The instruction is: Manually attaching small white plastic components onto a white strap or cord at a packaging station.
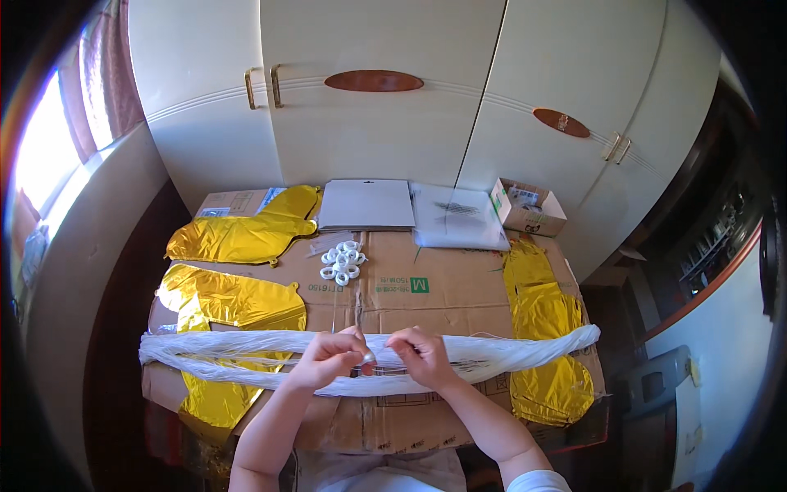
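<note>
My left hand [329,361] is closed in a pinch on a small white ring-shaped roll [369,358]. Just to its right, my right hand [421,357] has its thumb and fingers pressed together. Whatever that right pinch holds, if anything, is too fine to make out. Beneath both hands a long hank of white string [500,354] stretches sideways in a flattened loop. Farther back lies a pile of similar small white rolls [343,262].
Flat cardboard [443,320] covers the table. Gold foil balloons [238,299] lie at the left, with another gold foil balloon [548,307] at the right. Along the back are white sheets [366,203], clear plastic bags [459,217] and a small open box [533,215], before pale cabinets.
</note>
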Available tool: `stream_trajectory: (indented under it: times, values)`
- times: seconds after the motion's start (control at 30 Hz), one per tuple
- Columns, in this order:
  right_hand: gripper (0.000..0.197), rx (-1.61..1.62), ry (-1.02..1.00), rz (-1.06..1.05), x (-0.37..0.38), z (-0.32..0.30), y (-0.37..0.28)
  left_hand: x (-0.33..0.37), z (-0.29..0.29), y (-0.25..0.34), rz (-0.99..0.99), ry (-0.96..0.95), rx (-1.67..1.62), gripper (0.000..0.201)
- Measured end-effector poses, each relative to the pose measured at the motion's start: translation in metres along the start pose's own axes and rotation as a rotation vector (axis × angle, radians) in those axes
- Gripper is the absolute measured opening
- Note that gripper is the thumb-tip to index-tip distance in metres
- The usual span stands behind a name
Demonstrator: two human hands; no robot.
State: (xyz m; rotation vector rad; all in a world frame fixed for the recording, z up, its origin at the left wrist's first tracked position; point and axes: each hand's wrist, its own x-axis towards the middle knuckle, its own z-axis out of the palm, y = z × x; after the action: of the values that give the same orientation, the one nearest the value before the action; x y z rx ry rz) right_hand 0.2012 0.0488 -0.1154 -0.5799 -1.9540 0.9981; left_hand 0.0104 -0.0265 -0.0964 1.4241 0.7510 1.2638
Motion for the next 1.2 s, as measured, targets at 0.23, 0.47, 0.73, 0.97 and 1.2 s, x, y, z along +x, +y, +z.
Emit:
stream_trajectory:
  times: [0.23,0.47,0.73,0.97,1.2]
  values:
    - [0.013,0.116,-0.232,-0.110,-0.004,0.001,-0.002,0.014,0.014,0.011,0.077,0.243,0.681,0.015]
    - [0.014,0.061,-0.179,0.058,0.001,0.002,-0.006,0.005,0.014,0.008,-0.115,0.152,-0.118,0.014]
    - [0.012,0.151,-0.067,0.013,0.000,-0.003,-0.009,0.011,0.012,0.007,0.106,-0.003,0.648,0.011]
    - [0.012,0.066,-0.204,-0.090,-0.002,0.004,-0.004,0.012,0.018,-0.001,0.095,0.349,0.446,0.011]
    - [0.012,0.013,0.019,-0.006,0.001,0.000,-0.001,0.006,0.012,0.006,-0.122,-0.004,0.192,0.011]
